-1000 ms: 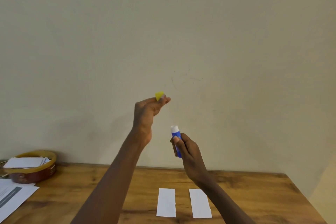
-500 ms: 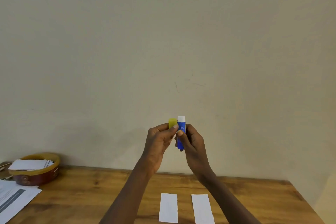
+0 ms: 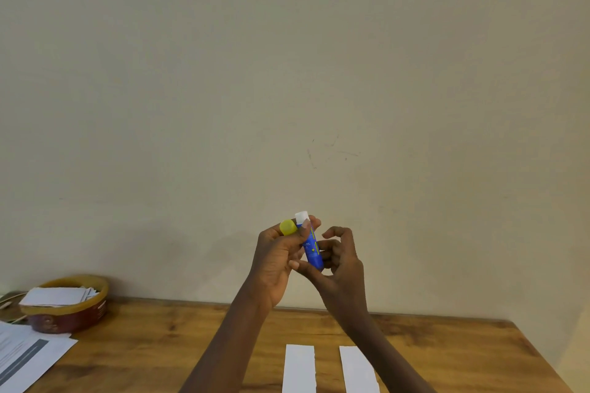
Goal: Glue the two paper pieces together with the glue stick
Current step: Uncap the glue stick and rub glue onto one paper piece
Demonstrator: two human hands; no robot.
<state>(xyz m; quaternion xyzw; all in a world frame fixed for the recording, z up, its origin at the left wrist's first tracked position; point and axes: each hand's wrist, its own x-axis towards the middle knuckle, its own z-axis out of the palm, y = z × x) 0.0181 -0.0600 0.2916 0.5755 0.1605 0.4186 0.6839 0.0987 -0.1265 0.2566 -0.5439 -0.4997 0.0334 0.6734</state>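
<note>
Item: glue stick, blue barrel, white tip uppermost, held upright in the air above the far edge of the wooden table. Left hand: fingers pinch the barrel near the top, with the yellow cap tucked between them just left of the tip. Right hand: fingers curled loosely round the barrel's base, thumb under it, apparently set to twist. Left paper strip and right paper strip: flat on the table below the stick, side by side, apart, unglued. Handling note, as judgement: keep the upper pinch firm, turn the base only slightly so little glue rises, keep the cap off the tip. Round tin of paper slips: on the table, far to the stick's left, uninvolved.
</note>
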